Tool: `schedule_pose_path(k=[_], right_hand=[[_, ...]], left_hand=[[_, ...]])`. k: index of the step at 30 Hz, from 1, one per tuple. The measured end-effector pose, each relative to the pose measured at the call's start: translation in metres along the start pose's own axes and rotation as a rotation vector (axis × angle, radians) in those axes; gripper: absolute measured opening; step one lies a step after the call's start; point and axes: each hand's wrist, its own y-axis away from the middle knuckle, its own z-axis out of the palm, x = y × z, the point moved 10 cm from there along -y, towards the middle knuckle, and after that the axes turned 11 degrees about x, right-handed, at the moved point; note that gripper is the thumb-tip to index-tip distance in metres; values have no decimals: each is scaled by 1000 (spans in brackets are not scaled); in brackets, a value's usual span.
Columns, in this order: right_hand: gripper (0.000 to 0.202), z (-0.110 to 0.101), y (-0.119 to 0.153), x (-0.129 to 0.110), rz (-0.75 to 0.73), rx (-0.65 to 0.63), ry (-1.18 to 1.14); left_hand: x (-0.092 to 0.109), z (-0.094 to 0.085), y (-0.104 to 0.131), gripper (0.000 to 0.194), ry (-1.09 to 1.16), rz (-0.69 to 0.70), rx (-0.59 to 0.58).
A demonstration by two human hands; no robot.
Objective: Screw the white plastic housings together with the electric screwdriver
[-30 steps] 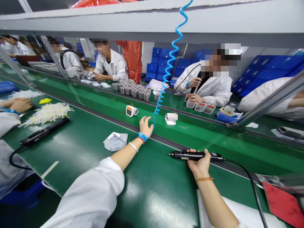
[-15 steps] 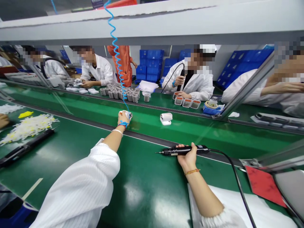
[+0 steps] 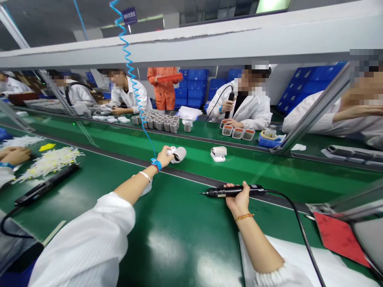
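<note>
My left hand (image 3: 165, 157) reaches out over the near edge of the green conveyor belt (image 3: 197, 170). Its fingers are closed on a white and grey plastic housing (image 3: 180, 154), whose hollow end faces right. In my right hand (image 3: 239, 200) lies a black electric screwdriver (image 3: 220, 192), held level over the workbench edge with its thin bit pointing left. A similar housing with a white base (image 3: 219, 153) rests on the belt to the right of my left hand. Partly hidden behind my left wrist is a whitish object (image 3: 146, 188) that I cannot make out.
White and yellow strips (image 3: 55, 161) lie at left near another black screwdriver (image 3: 49, 184) and a co-worker's hands (image 3: 16, 156). Grey housings (image 3: 161, 120) crowd the far bench, where people in white coats sit. A coiled blue hose (image 3: 131, 67) hangs down; a red sheet (image 3: 341, 238) lies at right.
My left hand has moved right with the housing, turning its hollow end into view. The whitish object now shows behind my wrist. My right hand keeps its hold, while the whole view has shifted slightly.
</note>
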Motion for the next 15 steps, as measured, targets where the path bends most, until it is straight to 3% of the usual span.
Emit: schedule_pose_path(k=[3,5,7,9,12,15], right_hand=[[23,-1,-1,0,8,10,0],[23,-1,-2,1,12,9,1],[24,0,-2,1,14,7,4],[23,-1,-2,1,16,12,8],[22,-1,-1,0,15,25,12],[22,0,0,-1,14,29,11]], left_hand=[[25,10,56,35,127,157,-199],[49,15,107,32,233,403,-404],[57,14,152,27,241,581,-540],[55,8,182,30,226,667,-602],[46,-14,193,54,187,692,-541],[19,-53,169,52,2,590,-278]])
